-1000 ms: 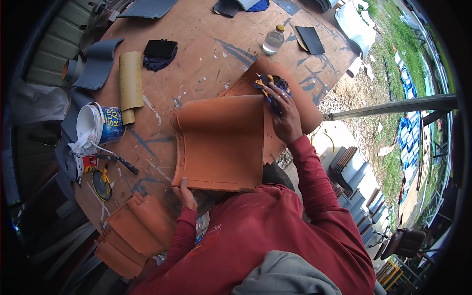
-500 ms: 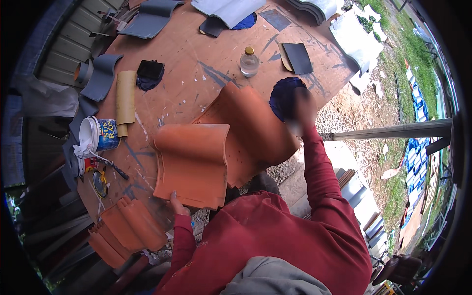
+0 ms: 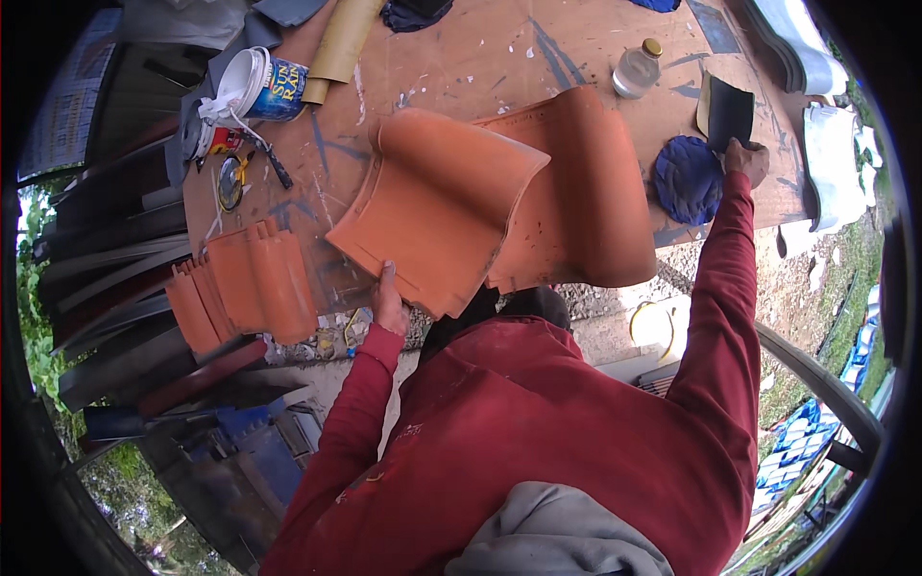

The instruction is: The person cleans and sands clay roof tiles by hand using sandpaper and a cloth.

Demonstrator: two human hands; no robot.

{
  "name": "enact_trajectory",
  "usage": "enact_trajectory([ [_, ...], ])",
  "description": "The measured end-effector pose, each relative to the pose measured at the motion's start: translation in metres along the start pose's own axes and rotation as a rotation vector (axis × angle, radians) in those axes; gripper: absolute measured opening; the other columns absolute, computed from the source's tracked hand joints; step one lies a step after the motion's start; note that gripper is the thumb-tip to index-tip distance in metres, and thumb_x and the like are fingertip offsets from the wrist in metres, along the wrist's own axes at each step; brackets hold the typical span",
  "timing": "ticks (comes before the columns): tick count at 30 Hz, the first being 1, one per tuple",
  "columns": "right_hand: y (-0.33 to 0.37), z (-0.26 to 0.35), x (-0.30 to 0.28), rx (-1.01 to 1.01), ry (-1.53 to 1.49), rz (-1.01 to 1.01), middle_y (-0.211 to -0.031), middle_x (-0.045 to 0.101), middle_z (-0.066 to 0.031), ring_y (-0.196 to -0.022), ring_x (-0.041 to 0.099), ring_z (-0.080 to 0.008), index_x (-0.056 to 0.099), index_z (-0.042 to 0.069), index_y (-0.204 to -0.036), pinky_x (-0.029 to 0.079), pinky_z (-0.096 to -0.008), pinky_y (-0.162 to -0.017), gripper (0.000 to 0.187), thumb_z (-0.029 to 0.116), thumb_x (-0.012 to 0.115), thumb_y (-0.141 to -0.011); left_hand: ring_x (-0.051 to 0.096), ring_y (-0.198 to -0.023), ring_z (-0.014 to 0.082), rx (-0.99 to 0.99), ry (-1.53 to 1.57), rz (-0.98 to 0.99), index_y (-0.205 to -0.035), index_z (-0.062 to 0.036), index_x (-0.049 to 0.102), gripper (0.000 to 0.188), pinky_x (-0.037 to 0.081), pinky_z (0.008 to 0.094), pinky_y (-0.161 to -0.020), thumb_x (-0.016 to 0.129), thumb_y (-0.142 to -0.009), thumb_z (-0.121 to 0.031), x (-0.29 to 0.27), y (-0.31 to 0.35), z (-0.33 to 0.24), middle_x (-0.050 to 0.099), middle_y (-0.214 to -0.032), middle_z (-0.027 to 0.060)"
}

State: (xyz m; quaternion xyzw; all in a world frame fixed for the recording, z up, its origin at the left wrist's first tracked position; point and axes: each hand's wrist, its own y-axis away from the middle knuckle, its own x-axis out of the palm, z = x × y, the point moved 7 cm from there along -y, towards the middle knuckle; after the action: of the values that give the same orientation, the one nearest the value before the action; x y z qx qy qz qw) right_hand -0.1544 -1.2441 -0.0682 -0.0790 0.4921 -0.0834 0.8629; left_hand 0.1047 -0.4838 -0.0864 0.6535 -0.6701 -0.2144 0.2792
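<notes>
My left hand (image 3: 389, 305) grips the near edge of an orange clay roof tile (image 3: 437, 206), thumb on top. That tile is tilted and overlaps a second orange roof tile (image 3: 615, 192) lying on the table. My right hand (image 3: 746, 161) reaches out to the right and has its fingers closed at the near edge of a folded sheet of sandpaper (image 3: 732, 113), black on one face and tan on the other. Just left of the hand lies a round, crumpled dark blue cloth (image 3: 688, 180).
A glass jar (image 3: 637, 69) of clear liquid with a gold lid stands beyond the blue cloth. To the left are a paint tub (image 3: 274, 86), a tan paper roll (image 3: 338, 53), a brush (image 3: 274, 165) and stacked orange tiles (image 3: 259, 278). White tiles (image 3: 834, 158) lie far right.
My right hand has moved from the blue cloth to the sandpaper's edge. The tile in my left hand has turned and tilted. The view has swung, shifting the table's things.
</notes>
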Motion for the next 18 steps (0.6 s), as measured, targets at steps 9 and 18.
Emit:
enact_trajectory([
  [9,0.201,0.089,-0.219,-0.205,-1.073,-0.102,-0.108,0.071,-0.0122,-0.100,0.068,-0.0184,0.067,-0.004,-0.118,0.055,-0.0300,-0.092,0.029,0.008,0.074,-0.092,0.064,-0.118,0.0258,-0.188,0.126,0.046,-0.139,-0.0085,0.049,0.048,0.057,0.0430,-0.092,0.062,-0.101,-0.035,0.007,0.032,0.006,0.062,-0.130,0.0084],
  [18,0.435,0.100,-0.236,-0.277,-0.814,0.298,-0.123,0.066,-0.0155,-0.114,0.065,-0.0220,0.062,-0.003,-0.122,0.051,-0.0342,-0.099,0.027,-0.005,0.057,-0.095,0.069,-0.098,0.0203,-0.401,0.064,0.707,-0.129,-0.0092,0.057,0.049,0.058,0.0345,-0.080,0.060,-0.098,-0.048,0.014,0.032,0.010,0.067,-0.122,0.0074],
])
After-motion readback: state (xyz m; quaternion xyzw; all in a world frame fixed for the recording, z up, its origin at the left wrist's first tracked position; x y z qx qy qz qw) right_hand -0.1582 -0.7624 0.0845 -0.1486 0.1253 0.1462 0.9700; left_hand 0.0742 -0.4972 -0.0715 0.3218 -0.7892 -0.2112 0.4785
